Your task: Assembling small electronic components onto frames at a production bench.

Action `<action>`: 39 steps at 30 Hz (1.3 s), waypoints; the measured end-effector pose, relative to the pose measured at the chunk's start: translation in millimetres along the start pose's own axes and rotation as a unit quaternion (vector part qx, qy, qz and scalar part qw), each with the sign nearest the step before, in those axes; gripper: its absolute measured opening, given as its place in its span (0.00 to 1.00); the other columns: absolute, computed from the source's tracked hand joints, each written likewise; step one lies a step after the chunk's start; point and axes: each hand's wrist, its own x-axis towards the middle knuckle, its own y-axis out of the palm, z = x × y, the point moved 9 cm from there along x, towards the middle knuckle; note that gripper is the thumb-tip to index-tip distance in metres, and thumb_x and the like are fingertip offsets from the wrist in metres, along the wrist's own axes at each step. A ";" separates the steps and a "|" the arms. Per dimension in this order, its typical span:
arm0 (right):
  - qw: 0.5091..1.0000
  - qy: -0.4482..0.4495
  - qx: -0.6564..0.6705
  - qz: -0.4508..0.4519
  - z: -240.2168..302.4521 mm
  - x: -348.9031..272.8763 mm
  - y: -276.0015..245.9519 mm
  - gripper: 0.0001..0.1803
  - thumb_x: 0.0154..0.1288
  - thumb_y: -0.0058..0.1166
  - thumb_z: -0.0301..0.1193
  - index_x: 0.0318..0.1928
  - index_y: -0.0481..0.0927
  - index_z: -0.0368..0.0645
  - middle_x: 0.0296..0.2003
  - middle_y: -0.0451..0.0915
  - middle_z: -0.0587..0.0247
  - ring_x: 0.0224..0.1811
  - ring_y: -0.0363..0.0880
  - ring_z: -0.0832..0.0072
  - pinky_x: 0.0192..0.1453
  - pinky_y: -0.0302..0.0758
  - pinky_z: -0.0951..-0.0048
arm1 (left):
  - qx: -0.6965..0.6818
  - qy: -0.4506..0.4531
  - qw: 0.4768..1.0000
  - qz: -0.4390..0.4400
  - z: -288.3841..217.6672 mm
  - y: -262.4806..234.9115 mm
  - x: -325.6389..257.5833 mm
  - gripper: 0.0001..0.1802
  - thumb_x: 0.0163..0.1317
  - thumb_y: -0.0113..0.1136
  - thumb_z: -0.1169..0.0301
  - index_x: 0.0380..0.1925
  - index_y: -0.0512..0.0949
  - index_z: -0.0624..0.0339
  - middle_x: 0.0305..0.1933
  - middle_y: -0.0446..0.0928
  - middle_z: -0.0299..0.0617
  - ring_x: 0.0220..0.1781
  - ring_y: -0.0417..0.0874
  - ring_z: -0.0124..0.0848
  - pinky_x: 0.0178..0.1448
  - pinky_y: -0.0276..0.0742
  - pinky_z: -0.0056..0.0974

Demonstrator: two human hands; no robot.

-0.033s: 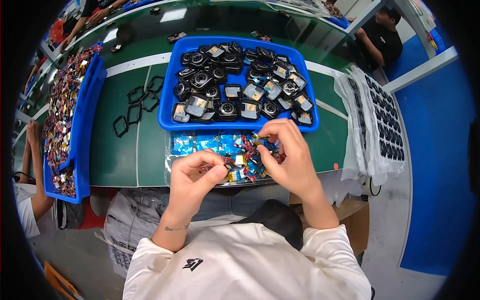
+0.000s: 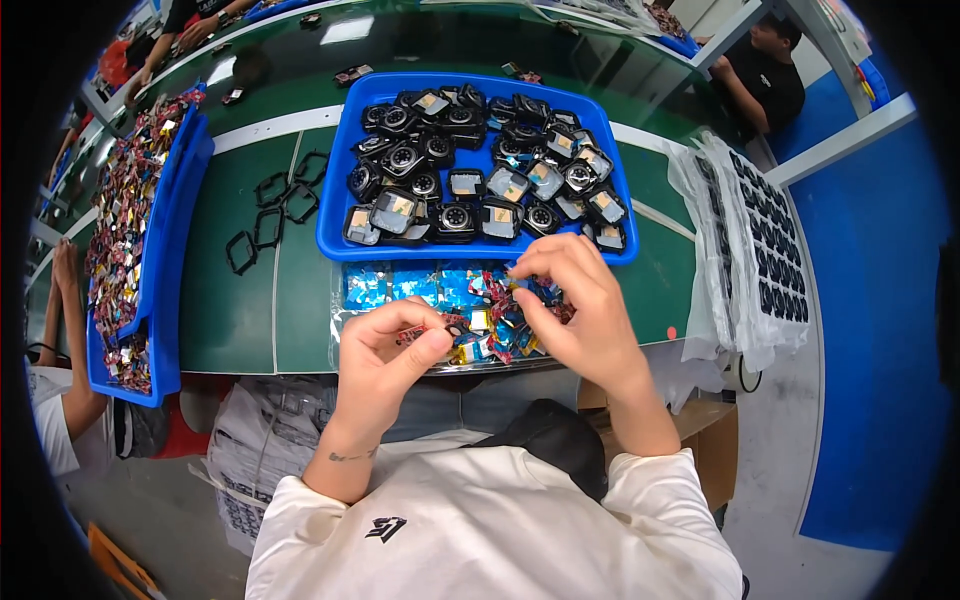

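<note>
1. Small circuit piece (image 2: 456,330) — dark and reddish — sits pinched at the left hand's (image 2: 385,350) thumb and forefinger, over the pile of loose parts (image 2: 480,322).
2. The right hand (image 2: 580,315) has shifted slightly rightward at the wrist; its thumb and forefinger curl close together beside a small bluish bit (image 2: 510,266), though whether they grip it cannot be told.
3. The left hand has barely moved, so the handling seems under way — just nearer the person than the blue tray (image 2: 400,252) on the surface (image 2: 230,310).

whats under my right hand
To the left of the right hand, and between its thumb and fingers, small red, yellow and blue parts show; whatever lies beneath its palm is covered.
</note>
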 end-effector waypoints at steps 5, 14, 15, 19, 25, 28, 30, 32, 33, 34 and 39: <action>0.998 -0.001 -0.023 0.053 -19.3 21.2 0.3 0.08 0.54 0.61 0.26 0.33 0.77 0.39 0.37 0.75 0.59 0.40 0.72 0.62 0.44 0.70 0.66 | 0.026 0.056 0.998 0.013 -7.0 -1.4 2.5 0.02 0.58 0.62 0.79 0.29 0.78 0.67 0.37 0.76 0.40 0.38 0.74 0.24 0.42 0.71 0.28; 0.988 0.048 -0.116 0.087 -51.2 48.1 21.8 0.11 0.57 0.60 0.31 0.41 0.84 0.43 0.40 0.75 0.62 0.45 0.72 0.63 0.52 0.69 0.67 | 0.056 0.070 0.996 -0.010 -16.5 -1.5 3.1 0.02 0.59 0.60 0.80 0.31 0.79 0.68 0.42 0.76 0.44 0.44 0.76 0.28 0.50 0.72 0.31; 0.991 0.047 -0.089 0.084 -54.4 48.7 20.9 0.11 0.57 0.61 0.31 0.41 0.84 0.44 0.41 0.76 0.63 0.46 0.72 0.63 0.52 0.69 0.67 | 0.057 0.071 0.996 -0.011 -17.7 -1.1 3.1 0.02 0.59 0.60 0.80 0.31 0.79 0.68 0.42 0.76 0.44 0.44 0.76 0.28 0.50 0.72 0.31; 0.994 0.043 -0.077 0.067 -56.7 51.5 22.2 0.11 0.55 0.62 0.31 0.40 0.84 0.44 0.44 0.77 0.63 0.48 0.71 0.63 0.54 0.69 0.65 | 0.074 0.048 0.996 -0.021 -17.1 -0.1 5.4 0.03 0.58 0.59 0.76 0.30 0.78 0.66 0.41 0.76 0.45 0.42 0.73 0.26 0.48 0.67 0.30; 0.995 0.022 -0.074 0.064 -63.7 59.2 29.5 0.10 0.51 0.64 0.32 0.35 0.83 0.42 0.44 0.78 0.62 0.50 0.72 0.63 0.54 0.70 0.65 | 0.070 0.039 0.997 -0.002 -13.1 3.4 6.9 0.02 0.58 0.60 0.78 0.30 0.79 0.67 0.42 0.76 0.44 0.43 0.74 0.26 0.48 0.70 0.29; 0.999 0.039 -0.025 0.015 -67.6 62.5 16.0 0.08 0.51 0.64 0.30 0.30 0.80 0.40 0.39 0.81 0.60 0.47 0.76 0.64 0.51 0.73 0.66 | 0.087 0.064 0.994 -0.007 -16.4 2.5 6.9 0.02 0.58 0.61 0.79 0.30 0.79 0.67 0.43 0.76 0.44 0.44 0.76 0.26 0.48 0.72 0.30; 0.979 0.131 0.153 -0.035 -81.9 58.7 8.9 0.07 0.56 0.61 0.26 0.32 0.77 0.37 0.33 0.84 0.59 0.35 0.82 0.74 0.37 0.76 0.74 | 0.104 0.082 0.991 -0.022 -21.0 0.2 7.2 0.02 0.57 0.62 0.78 0.29 0.80 0.66 0.43 0.76 0.43 0.44 0.76 0.26 0.48 0.72 0.30; 0.964 0.214 0.142 -0.068 -91.7 51.0 0.6 0.05 0.60 0.58 0.23 0.36 0.77 0.36 0.32 0.82 0.59 0.31 0.78 0.85 0.31 0.74 0.84 | 0.161 0.094 0.981 -0.047 -27.6 -3.3 7.5 0.01 0.56 0.63 0.78 0.28 0.80 0.65 0.43 0.77 0.43 0.45 0.76 0.27 0.49 0.71 0.31; 0.964 0.214 0.142 -0.068 -87.8 49.4 0.2 0.05 0.60 0.58 0.23 0.36 0.77 0.36 0.32 0.82 0.59 0.31 0.78 0.85 0.31 0.74 0.84 | 0.160 0.093 0.981 -0.047 -27.7 -3.2 8.6 0.01 0.56 0.63 0.78 0.28 0.80 0.65 0.43 0.77 0.43 0.45 0.76 0.27 0.49 0.71 0.31; 0.953 0.229 0.179 -0.088 -86.2 45.6 -0.8 0.07 0.61 0.58 0.23 0.39 0.78 0.35 0.31 0.81 0.60 0.31 0.78 0.85 0.30 0.75 0.84 | 0.177 0.101 0.978 -0.045 -29.0 -2.0 9.6 0.01 0.55 0.63 0.78 0.27 0.80 0.65 0.44 0.78 0.43 0.45 0.76 0.26 0.49 0.71 0.31; 0.922 0.227 0.304 -0.075 -61.0 28.8 8.7 0.13 0.62 0.55 0.21 0.47 0.79 0.33 0.32 0.80 0.64 0.32 0.79 0.83 0.33 0.79 0.81 | 0.196 0.094 0.976 -0.031 -37.5 9.8 19.8 0.01 0.53 0.63 0.78 0.26 0.80 0.64 0.44 0.79 0.44 0.46 0.76 0.26 0.50 0.70 0.31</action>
